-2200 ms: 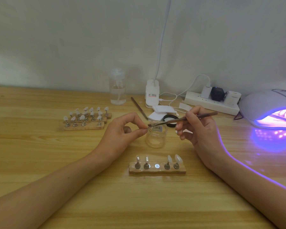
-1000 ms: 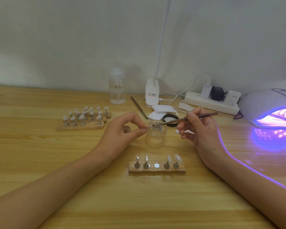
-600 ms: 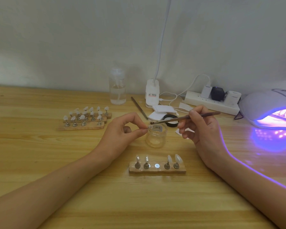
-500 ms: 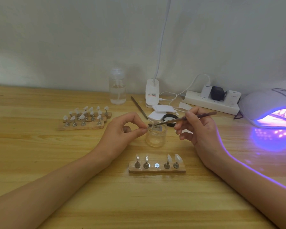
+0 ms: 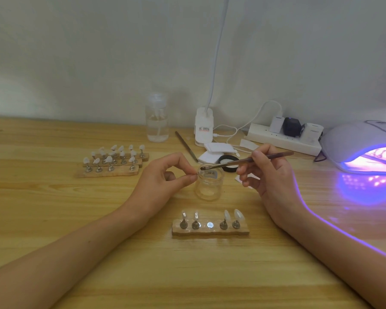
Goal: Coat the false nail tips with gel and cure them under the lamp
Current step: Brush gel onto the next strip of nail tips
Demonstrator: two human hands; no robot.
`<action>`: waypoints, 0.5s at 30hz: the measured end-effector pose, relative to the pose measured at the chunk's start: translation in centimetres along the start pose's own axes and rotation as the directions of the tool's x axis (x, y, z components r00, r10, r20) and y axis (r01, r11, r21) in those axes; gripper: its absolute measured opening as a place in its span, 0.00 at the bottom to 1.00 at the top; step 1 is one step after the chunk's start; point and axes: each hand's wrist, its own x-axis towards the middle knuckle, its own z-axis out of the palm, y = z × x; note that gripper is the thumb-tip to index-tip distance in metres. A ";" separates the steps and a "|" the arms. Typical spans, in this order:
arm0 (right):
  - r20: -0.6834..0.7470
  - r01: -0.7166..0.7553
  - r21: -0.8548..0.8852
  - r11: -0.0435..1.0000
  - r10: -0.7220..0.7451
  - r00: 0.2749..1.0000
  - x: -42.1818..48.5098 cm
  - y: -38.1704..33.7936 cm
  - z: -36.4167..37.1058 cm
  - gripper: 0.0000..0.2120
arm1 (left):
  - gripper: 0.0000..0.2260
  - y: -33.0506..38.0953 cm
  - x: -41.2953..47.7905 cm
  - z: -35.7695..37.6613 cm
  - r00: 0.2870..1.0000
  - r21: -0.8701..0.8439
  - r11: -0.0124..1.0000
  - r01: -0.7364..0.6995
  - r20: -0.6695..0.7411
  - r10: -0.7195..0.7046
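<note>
Head view: the coating step, I judge. The left hand (image 5: 165, 177) pinches what seems a nail tip (image 5: 196, 174) at the jar's (image 5: 208, 186) left rim. The right hand (image 5: 270, 172) grips the brush (image 5: 243, 162), its bristles over that rim. Other tips stand on the holder (image 5: 210, 231) just before the jar. Next comes a steady stroke, then the lit lamp (image 5: 354, 141) well right of the jar.

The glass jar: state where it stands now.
The glass jar stands central in the head view, between the left hand and right hand, just behind the near nail stand.

Soft daylight, violet lamp (image 5: 366, 148) glare.
</note>
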 end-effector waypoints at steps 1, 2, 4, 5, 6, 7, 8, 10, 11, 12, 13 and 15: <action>0.016 -0.001 0.000 1.000 0.001 1.000 0.0 0.0 0.1 0.08 | 0.06 0.0 0.0 0.0 1.000 -0.004 1.000 0.004 0.000 -0.004; 0.019 -0.007 -0.008 1.000 0.007 1.000 -0.1 0.0 0.1 0.08 | 0.06 0.0 0.0 0.0 1.000 -0.003 1.000 0.007 0.001 -0.007; -0.019 -0.021 -0.028 0.999 0.020 1.000 0.0 0.2 0.0 0.07 | 0.07 0.0 0.0 0.0 1.000 0.003 1.000 0.007 0.002 -0.007; -0.041 -0.023 -0.029 0.999 0.022 0.999 0.1 0.2 -0.1 0.07 | 0.07 0.0 0.0 0.0 1.000 0.005 1.000 0.007 0.001 -0.007; -0.048 -0.020 -0.019 1.000 0.019 0.999 0.1 0.2 -0.2 0.07 | 0.07 0.0 0.0 -0.1 1.000 0.006 1.000 0.007 0.001 -0.007; -0.037 -0.013 -0.005 1.000 0.013 0.999 0.1 0.1 -0.2 0.07 | 0.07 0.0 0.0 -0.1 1.000 0.006 1.000 0.009 0.002 -0.009; -0.013 -0.007 0.006 1.000 0.007 1.000 0.0 0.0 -0.1 0.07 | 0.07 0.0 0.0 -0.1 1.000 0.006 1.000 0.011 0.003 -0.011; 0.026 -0.007 0.000 1.000 0.007 1.000 -0.1 0.0 0.1 0.08 | 0.06 0.0 0.0 -0.1 1.000 0.003 1.000 0.012 0.002 -0.012; 0.023 -0.012 -0.015 1.000 0.013 1.000 -0.2 0.0 0.1 0.07 | 0.06 0.0 0.0 -0.1 1.000 0.003 1.000 0.013 0.000 -0.013; 0.005 -0.020 -0.029 0.999 0.020 1.000 -0.1 0.1 0.1 0.07 | 0.06 0.0 0.0 -0.1 1.000 0.004 1.000 0.013 -0.001 -0.013; -0.021 -0.025 -0.035 0.999 0.025 0.999 -0.1 0.2 0.0 0.07 | 0.06 0.1 0.0 0.0 1.000 0.005 1.000 0.013 -0.002 -0.013; -0.048 -0.021 -0.012 1.000 0.020 0.999 0.0 0.1 -0.2 0.08 | 0.07 0.1 0.0 0.0 1.000 0.003 1.000 0.010 -0.002 -0.010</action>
